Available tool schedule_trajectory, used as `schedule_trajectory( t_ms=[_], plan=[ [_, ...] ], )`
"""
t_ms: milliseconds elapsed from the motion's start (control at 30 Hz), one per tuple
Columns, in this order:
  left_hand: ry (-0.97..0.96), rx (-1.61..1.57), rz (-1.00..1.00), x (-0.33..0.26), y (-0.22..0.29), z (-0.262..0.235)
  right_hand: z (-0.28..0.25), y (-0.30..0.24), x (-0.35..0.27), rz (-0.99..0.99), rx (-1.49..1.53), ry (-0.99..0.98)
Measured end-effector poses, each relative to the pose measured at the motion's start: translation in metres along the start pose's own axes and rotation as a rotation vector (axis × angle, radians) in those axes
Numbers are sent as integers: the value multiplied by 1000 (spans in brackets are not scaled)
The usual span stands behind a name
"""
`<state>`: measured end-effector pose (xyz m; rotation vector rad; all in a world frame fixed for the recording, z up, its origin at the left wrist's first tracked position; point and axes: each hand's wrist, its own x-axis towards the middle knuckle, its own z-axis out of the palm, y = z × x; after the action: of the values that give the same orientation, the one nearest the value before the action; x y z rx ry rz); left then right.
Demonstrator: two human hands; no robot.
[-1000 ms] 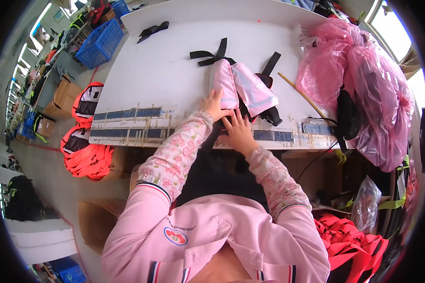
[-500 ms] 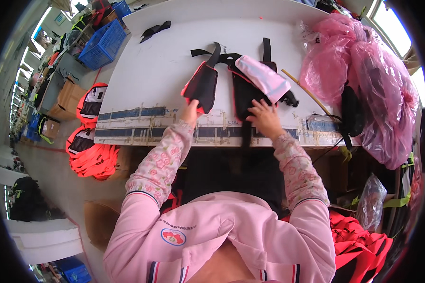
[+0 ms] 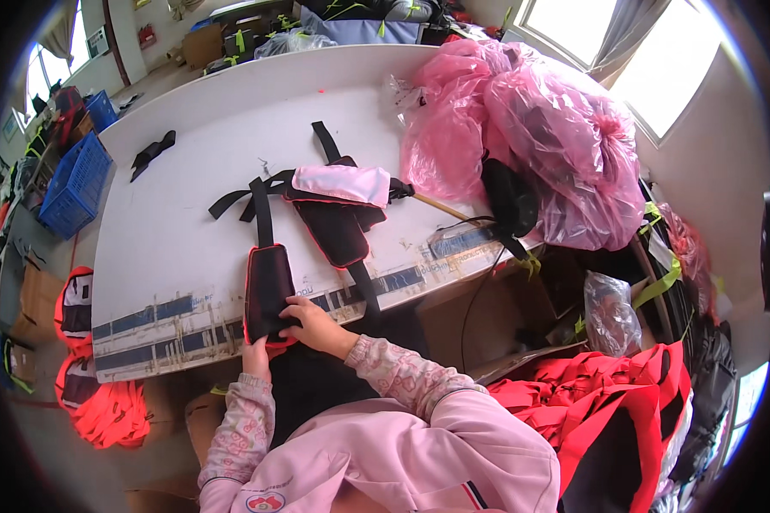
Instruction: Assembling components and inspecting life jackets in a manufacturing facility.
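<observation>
Held at the near edge of the surface (image 3: 171, 227), in front of the torso: a black padded panel (image 3: 268, 282), long axis running away from the body, near end between both hands. At the near right corner, the right hand (image 3: 321, 329), fingers narrowed, pinched on the panel with thumb and forefinger. Just below, closer to the body, the left hand (image 3: 257, 361), at the near left corner, fingertips partly hidden; cannot tell how tightly closed. From the left fingers, straight ahead to the bulk of the panel; from the right ones, ahead and leftward; about equally near to both. Matte black on the face, flat, softly cushioned in look, near-rectangular, rimmed in bright red-orange. Beyond the far end, flat black webbing (image 3: 263, 218). Farther right, well apart from the fingers, a second black panel (image 3: 334, 232), tapered toward its near end, overlaid at the top by smooth pale pink cloth (image 3: 338, 185); beside that, a dark buckle (image 3: 399, 190). Farther right again, crinkled, glossy, translucent pink plastic bags (image 3: 565, 154), bulging.
</observation>
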<state>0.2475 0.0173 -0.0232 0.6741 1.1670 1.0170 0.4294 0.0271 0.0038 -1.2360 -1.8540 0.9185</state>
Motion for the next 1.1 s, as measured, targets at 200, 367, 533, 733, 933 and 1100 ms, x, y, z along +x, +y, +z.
schedule_trajectory(
  t_ms=[200, 367, 533, 733, 933, 1100],
  plan=[
    [65, 571, 419, 5, 9, 8, 10, -14, 0, 30, 22, 407],
    [140, 635, 652, -1, 10, 25, 26, 1, 2, 120, 137, 549],
    [120, 889, 761, 7, 5, 14, 22, -15, 1, 112, 117, 530],
    [27, 632, 505, 23, -4, 7, 11, -18, 4, 92, 135, 527],
    [-177, -471, -33, 14, -1, 7, 7, -23, 2, -5, 156, 447],
    [-422, -586, -44, -3, 13, 19, -2, -26, -5, -28, 83, 450]
  ],
)
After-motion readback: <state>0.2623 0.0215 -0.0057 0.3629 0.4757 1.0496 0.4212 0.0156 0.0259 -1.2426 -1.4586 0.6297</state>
